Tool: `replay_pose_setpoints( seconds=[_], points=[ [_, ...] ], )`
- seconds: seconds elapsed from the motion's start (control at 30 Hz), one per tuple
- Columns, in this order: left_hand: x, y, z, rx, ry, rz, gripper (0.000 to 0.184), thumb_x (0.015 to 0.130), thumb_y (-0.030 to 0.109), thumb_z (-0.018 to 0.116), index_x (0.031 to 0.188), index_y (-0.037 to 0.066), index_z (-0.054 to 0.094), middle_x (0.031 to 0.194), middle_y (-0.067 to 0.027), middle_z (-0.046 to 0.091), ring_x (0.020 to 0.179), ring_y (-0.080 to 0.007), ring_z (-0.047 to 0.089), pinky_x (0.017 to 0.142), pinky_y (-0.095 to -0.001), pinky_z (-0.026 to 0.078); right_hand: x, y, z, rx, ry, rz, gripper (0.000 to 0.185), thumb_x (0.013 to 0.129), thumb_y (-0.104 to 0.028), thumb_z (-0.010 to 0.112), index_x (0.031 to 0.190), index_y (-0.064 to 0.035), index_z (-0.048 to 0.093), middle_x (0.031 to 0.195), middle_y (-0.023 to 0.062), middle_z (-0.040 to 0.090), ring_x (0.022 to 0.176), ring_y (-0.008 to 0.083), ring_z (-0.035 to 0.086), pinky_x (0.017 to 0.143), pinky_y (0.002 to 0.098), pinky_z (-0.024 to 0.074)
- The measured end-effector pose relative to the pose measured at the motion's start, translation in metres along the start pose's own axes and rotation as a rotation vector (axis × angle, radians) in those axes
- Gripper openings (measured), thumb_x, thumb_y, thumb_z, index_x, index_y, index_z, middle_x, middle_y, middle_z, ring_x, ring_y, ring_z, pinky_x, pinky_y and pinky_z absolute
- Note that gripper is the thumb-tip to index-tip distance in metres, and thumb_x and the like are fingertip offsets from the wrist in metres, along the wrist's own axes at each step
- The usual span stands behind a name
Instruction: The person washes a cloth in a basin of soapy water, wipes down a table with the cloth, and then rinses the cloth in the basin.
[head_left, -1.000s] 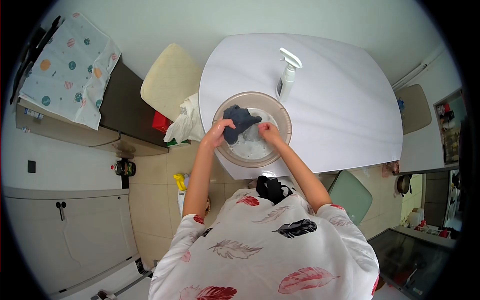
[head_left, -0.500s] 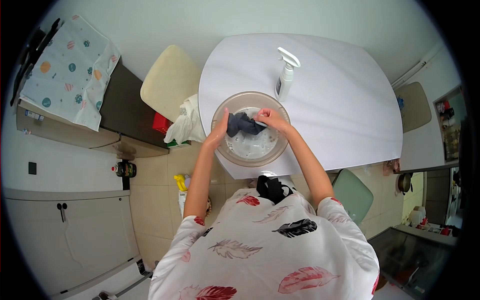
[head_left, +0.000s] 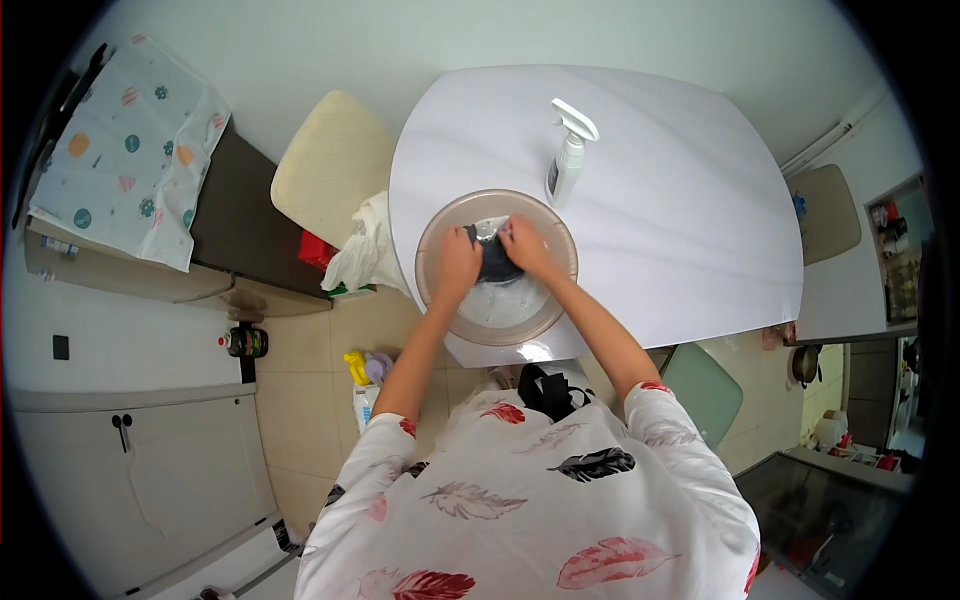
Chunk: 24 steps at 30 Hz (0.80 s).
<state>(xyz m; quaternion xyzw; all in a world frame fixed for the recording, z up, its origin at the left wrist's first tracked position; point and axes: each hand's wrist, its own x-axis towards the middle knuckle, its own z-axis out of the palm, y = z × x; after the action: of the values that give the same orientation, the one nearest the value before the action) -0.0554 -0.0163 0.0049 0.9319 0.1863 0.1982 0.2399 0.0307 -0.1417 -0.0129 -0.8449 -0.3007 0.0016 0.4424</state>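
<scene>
A dark grey-blue cloth [head_left: 496,262] is in a round beige basin [head_left: 567,250] of sudsy water [head_left: 500,306]. My left hand [head_left: 460,263] grips the cloth's left side, its fingers curled at the top. On the other side, my right hand [head_left: 526,246] is closed on the cloth's upper right part. Both hands are inside the basin's rim, close together. The cloth's exact kind cannot be made out. A white spray bottle [head_left: 567,168] stands behind the basin, a little to the right.
The basin stands at the near left part of a white table [head_left: 680,210]. A cream chair [head_left: 333,165] with white fabric [head_left: 365,245] is at the left, and a green stool [head_left: 703,392] is at the near right. Yellow-topped bottles [head_left: 357,366] stand on the floor.
My hands have come closer together, the left one turning over to the right. The cloth, stretched sideways before, is now bunched lower between them. The view has shifted slightly.
</scene>
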Motion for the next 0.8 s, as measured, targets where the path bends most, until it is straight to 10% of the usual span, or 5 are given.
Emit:
replay_pose_setpoints(
  seconds=[0.27, 0.8],
  points=[
    [-0.009, -0.017, 0.062, 0.265, 0.032, 0.224, 0.016, 0.074, 0.018, 0.054, 0.086, 0.008, 0.050, 0.088, -0.0113, 0.051, 0.087, -0.0274, 0.048, 0.079, -0.0392, 0.036, -0.017, 0.010, 0.039, -0.785, -0.079, -0.258, 0.020, 0.077, -0.022, 0.050, 0.091, -0.0070, 0.050, 0.094, 0.0110, 0.049, 0.088, 0.0278, 0.046, 0.073, 0.0401, 0.0365],
    [-0.009, -0.030, 0.079, 0.272, 0.119, 0.095, 0.023, 0.070, 0.028, 0.062, 0.078, 0.008, 0.055, 0.052, -0.0077, 0.054, 0.044, -0.0265, 0.054, 0.043, -0.0376, 0.043, -0.007, 0.021, 0.039, -0.333, -0.424, 0.056, 0.016, 0.082, -0.019, 0.046, 0.088, -0.0050, 0.048, 0.085, 0.0194, 0.058, 0.077, 0.0340, 0.060, 0.063, 0.0449, 0.0469]
  ],
)
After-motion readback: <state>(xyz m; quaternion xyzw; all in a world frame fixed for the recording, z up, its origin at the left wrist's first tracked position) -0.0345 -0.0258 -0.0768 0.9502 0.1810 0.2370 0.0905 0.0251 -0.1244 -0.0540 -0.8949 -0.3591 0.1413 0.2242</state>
